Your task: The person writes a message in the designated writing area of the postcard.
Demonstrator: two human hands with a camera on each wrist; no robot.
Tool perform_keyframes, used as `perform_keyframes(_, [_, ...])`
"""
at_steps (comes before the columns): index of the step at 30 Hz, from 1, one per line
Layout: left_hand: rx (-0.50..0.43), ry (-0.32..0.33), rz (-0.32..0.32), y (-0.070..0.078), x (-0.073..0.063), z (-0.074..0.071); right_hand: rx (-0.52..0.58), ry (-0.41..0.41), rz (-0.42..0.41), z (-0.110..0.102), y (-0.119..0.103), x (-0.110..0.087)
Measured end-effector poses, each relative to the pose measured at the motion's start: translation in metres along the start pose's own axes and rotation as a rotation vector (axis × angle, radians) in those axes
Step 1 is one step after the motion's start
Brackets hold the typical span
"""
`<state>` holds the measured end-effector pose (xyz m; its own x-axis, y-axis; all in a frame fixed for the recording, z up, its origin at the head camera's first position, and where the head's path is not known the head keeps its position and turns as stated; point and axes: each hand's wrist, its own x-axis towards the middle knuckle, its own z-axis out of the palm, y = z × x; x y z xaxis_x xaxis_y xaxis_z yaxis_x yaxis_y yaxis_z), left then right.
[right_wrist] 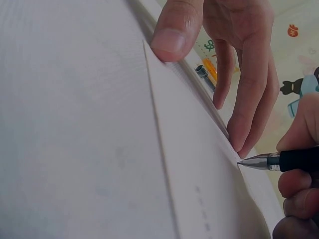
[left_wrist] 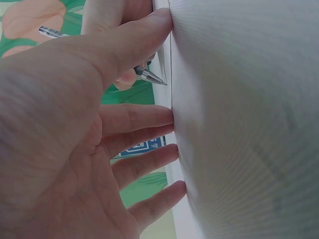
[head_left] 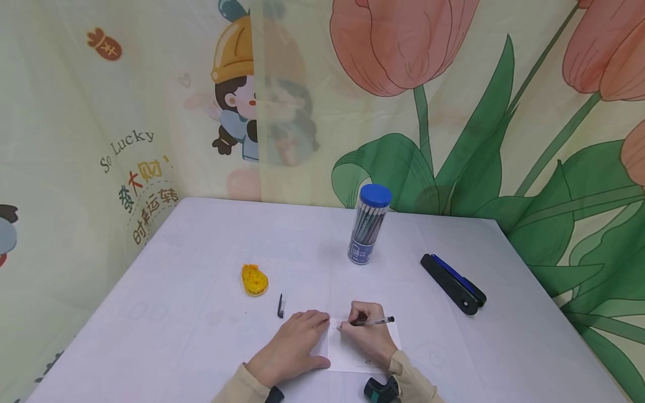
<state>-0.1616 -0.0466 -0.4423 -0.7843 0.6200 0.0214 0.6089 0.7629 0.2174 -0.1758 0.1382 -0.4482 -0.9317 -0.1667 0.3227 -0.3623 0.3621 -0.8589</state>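
My right hand point(head_left: 370, 334) pinches a black-gripped gel pen point(head_left: 375, 321), its metal tip touching a small white sheet of paper point(head_left: 347, 358). Small dark marks show near the sheet's upper left and its lower edge. At the paper's left side my left hand point(head_left: 297, 347) rests with fingers spread, the thumb and fingertips pressing down. In the left wrist view the pen tip point(left_wrist: 158, 80) appears beyond the left thumb. From the right wrist the left thumb point(right_wrist: 169, 42) lies at the paper's corner. A pen cap point(head_left: 280, 307) lies just beyond the left hand.
A yellow translucent correction-tape-like case point(head_left: 255, 281) lies left of centre. Behind the hands stands a clear tub of pencils point(head_left: 369, 224) with a blue lid. To the right rests a black and blue stapler point(head_left: 453, 284). Printed cloth hangs behind the white table point(head_left: 201, 240).
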Motion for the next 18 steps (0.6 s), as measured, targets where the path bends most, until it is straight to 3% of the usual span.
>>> perform_keyframes(12, [0.0,-0.014,-0.009,0.0,0.0,0.0,0.003,-0.003,0.011,0.0,-0.001,0.0])
perform_keyframes(18, [0.006,-0.006,0.0,0.0,0.0,0.0,0.005,0.04,0.041,0.004,0.023,0.001])
